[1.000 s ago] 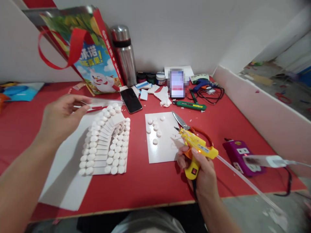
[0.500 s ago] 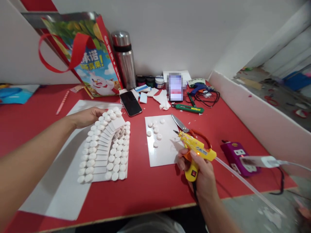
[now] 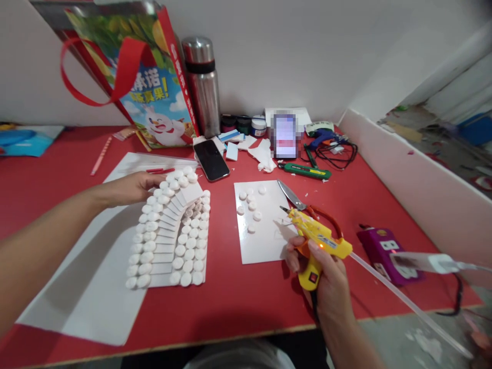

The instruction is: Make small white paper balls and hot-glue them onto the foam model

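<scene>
My right hand (image 3: 326, 279) is wrapped round the handle of a yellow hot glue gun (image 3: 317, 241), whose nozzle points at a small white board (image 3: 259, 241) carrying several white discs (image 3: 249, 205). My left hand (image 3: 132, 187) rests with curled fingers against the upper left edge of a white curved stair model (image 3: 171, 230) lined with rows of white discs. The model sits on a large white sheet (image 3: 92, 292). What my left fingers grip, if anything, is hidden.
Scissors with orange handles (image 3: 303, 205) lie beside the board. Behind are a black phone (image 3: 210, 160), a steel flask (image 3: 202, 84), a printed gift bag (image 3: 149, 87), paint jars, a green cutter (image 3: 303, 170), a second glue gun with cables (image 3: 326, 138) and a purple power strip (image 3: 388, 253).
My left hand came down from above the table to the top left edge of the stair model. My right hand and the glue gun stayed put.
</scene>
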Demonstrator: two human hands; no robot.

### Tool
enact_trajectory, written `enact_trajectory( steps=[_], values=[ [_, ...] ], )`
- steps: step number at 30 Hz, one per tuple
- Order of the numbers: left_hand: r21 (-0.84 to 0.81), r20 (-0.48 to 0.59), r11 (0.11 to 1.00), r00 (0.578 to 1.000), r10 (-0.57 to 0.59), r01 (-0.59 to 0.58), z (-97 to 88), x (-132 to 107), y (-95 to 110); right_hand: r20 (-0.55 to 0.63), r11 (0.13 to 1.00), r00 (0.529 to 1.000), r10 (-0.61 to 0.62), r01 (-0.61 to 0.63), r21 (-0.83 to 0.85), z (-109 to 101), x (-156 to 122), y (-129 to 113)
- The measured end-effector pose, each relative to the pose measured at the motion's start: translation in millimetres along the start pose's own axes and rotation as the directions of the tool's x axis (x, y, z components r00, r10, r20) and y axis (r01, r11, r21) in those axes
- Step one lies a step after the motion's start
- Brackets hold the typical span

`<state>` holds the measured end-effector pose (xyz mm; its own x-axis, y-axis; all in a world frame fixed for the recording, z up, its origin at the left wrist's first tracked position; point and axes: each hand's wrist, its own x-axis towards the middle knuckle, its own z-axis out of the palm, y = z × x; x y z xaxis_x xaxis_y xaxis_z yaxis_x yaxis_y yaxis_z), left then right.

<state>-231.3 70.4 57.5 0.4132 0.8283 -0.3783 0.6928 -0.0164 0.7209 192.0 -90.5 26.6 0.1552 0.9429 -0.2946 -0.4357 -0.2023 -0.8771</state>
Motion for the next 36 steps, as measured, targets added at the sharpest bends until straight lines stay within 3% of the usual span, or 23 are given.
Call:
enact_trajectory(
  steps=[3,7,17,29,36],
  values=[
    [0.05,-0.069,0.998,0.997,0.046,-0.043,3.6,-2.4,-1.7,-0.012,1.0,1.0,-0.021,0.021,-0.008,2.1,0.5,-1.4],
    [0.116,-0.058,0.99,0.995,0.082,-0.075,6.0,-0.6,2.3,-0.017,0.999,0.999,-0.029,0.028,-0.015,2.7,0.9,-1.4],
    [0.063,0.016,0.997,0.999,-0.044,0.043,3.2,7.9,16.5,0.011,0.999,0.999,-0.044,0.044,-0.013,-1.8,1.8,3.8],
    [0.253,-0.076,0.967,0.997,-0.015,0.033,5.0,-4.1,18.0,0.034,0.999,0.999,-0.031,0.03,0.014,-3.7,1.5,3.8],
    [0.347,-0.178,0.921,0.977,-0.12,0.176,7.4,-19.1,12.9,0.019,1.0,0.999,-0.028,0.028,0.01,-1.1,2.5,1.4]
  ],
)
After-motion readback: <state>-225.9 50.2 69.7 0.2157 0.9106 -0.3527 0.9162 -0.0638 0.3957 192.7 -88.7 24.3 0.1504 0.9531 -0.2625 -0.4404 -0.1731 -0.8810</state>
